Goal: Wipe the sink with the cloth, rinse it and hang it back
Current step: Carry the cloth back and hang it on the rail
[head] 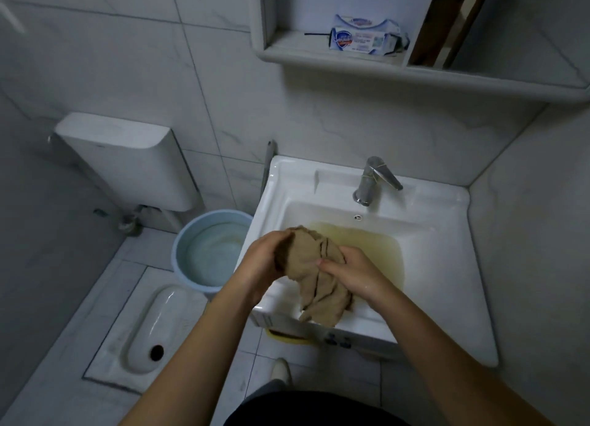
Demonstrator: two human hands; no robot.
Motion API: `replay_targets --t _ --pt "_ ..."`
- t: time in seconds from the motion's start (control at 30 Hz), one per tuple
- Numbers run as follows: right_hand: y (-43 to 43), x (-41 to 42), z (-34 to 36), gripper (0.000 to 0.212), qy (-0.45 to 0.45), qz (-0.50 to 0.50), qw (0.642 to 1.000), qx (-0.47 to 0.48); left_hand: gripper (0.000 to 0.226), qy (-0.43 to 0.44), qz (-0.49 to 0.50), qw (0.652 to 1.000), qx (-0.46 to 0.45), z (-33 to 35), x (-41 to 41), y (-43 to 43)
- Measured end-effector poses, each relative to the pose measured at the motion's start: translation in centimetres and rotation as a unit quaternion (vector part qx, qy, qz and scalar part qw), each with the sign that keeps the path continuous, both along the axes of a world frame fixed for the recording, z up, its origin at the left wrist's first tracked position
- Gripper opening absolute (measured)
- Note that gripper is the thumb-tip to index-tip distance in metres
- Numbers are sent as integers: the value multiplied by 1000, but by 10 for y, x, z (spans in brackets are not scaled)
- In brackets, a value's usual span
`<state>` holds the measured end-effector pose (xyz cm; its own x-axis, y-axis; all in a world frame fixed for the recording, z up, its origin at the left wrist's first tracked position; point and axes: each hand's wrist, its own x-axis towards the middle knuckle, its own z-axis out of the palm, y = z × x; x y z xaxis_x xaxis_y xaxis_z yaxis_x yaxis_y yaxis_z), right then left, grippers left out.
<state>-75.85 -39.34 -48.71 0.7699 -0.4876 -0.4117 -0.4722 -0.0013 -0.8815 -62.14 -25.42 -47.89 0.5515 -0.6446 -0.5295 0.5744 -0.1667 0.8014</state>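
Head view showed both hands closed on the cloth point(314, 266) over the sink point(447, 266). My left hand point(265, 259) held the top, my right hand point(354, 274) the middle; it hung long toward me.

You hold cloth point(314, 271): rough tan fabric, wet. Sink point(447, 266) glossy white ceramic. Faucet point(372, 180) shiny metal. Bucket point(191, 234), centre left: matt blue plastic.

Soap packet point(362, 39) on shelf point(319, 53), blue-and-white printed label, lettering too blurred to read
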Motion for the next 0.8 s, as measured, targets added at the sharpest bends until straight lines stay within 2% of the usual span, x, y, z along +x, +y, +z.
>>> replay_targets --t 0.17,0.3,0.37,0.43,0.57,0.7,0.8 --pt "21 -19 -2 12 -31 18 999 22 22 -16 118 991 64 -6 -38 67" --pt "64 -30 -18 9 -24 93 994 45 22 -74 198 958 194 -36 -102 155" --pt "93 -35 -31 16 -4 160 987 23 22 -84 222 933 270 -55 -149 204" --pt "126 -42 -41 19 19 238 971 -6 22 -52 267 906 324 -73 -201 257" --pt "186 -56 -48 14 8 387 919 -81 22 48 407 837 363 -97 -311 352" --pt "241 -64 -47 12 0 461 879 -124 20 144 553 746 343 -117 -401 423" --pt "276 -70 -55 10 8 505 851 -147 23 197 608 706 307 -137 -439 460"
